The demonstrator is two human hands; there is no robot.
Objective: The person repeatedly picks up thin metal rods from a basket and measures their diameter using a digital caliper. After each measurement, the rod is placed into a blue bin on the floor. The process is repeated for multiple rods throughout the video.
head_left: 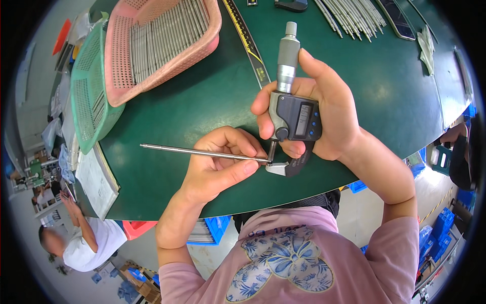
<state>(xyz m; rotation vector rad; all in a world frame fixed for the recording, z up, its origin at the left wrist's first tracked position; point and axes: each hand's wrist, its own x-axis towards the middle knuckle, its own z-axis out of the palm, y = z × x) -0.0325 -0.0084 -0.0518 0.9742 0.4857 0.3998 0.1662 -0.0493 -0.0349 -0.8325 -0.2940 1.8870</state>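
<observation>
My left hand [223,159] is closed on a thin metal rod [197,151], pinched between thumb and fingers near its right end. The rod points out to the left, and its right end lies at the jaws of a digital micrometer [296,114]. My right hand [329,101] is wrapped around the micrometer's frame, with the grey thimble pointing away from me and the small display facing up. Whether the spindle touches the rod is too small to tell.
A pink basket [114,66] full of metal rods stands at the far left, beside a green basket [83,96]. A steel ruler [248,43] lies behind my hands. More rods [352,17], a phone [396,19] and a glove [427,50] lie at the far right. A person [91,245] sits at left.
</observation>
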